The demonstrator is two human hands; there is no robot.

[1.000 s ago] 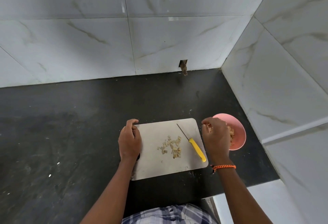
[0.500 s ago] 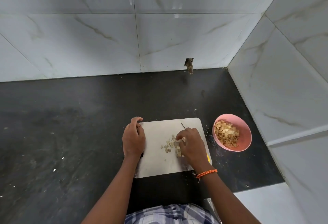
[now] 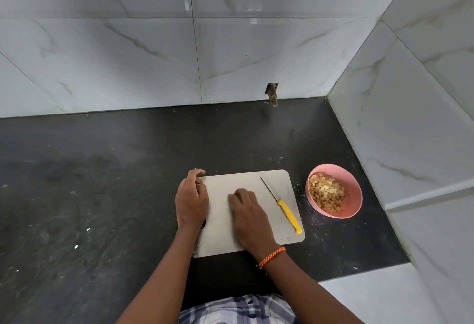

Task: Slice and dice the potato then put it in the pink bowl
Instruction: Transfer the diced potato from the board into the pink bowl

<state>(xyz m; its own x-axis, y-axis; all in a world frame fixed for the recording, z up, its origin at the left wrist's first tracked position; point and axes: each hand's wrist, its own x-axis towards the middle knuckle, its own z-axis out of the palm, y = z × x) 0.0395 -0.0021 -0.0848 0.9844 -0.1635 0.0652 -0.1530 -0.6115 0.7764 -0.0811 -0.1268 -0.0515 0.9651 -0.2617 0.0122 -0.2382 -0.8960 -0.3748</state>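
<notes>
Whereas a second ago the right hand (image 3: 247,214) was at the pink bowl (image 3: 355,190), it now covers the last dice on the matte board (image 3: 256,180), fingers curled (grip unclear). Left hand (image 3: 191,199) grips the board's edge. Golden potato cubes (image 3: 325,193) fill the bowl near the worktop's right edge.

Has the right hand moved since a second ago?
Yes. The right hand was at the pink bowl; now it lies left of the yellow-handled knife, on the cutting board.
</notes>
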